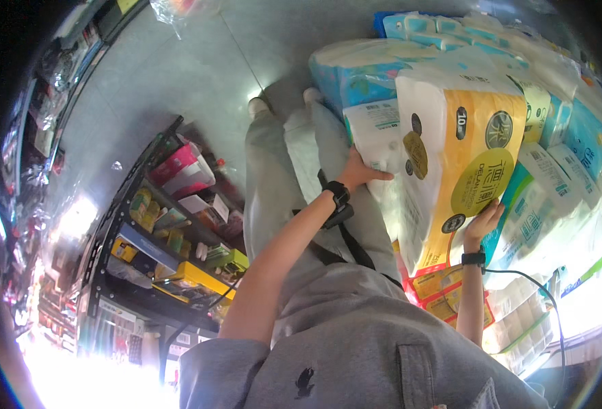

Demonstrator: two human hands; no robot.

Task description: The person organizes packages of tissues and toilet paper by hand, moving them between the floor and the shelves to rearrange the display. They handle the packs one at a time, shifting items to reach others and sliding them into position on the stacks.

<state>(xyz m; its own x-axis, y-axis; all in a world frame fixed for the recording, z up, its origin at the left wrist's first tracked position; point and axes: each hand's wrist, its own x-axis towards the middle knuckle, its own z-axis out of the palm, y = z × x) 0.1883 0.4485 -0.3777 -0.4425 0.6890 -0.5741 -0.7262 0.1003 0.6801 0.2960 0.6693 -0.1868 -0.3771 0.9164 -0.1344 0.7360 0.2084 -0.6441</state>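
Observation:
A large plastic-wrapped pack of tissue paper (480, 153), yellow and white, leans on a pile of other packs to my right. My right hand (483, 223) lies against its yellow face near the lower edge, with the fingers partly bent. My left hand (361, 171) rests on a white tissue pack (375, 122) beside the yellow one, thumb stretched toward the yellow pack's white side and some fingers hidden. A blue-and-white pack (357, 76) is beyond my left hand. Both wrists wear black bands.
More wrapped packs (541, 204) are piled at the right, and red-and-yellow packages (441, 289) lie below. At left stands a black metal shelf (127, 204) holding boxes and small goods. Another stocked shelf (71, 97) runs along the far left. A cable (549, 296) hangs by my right wrist.

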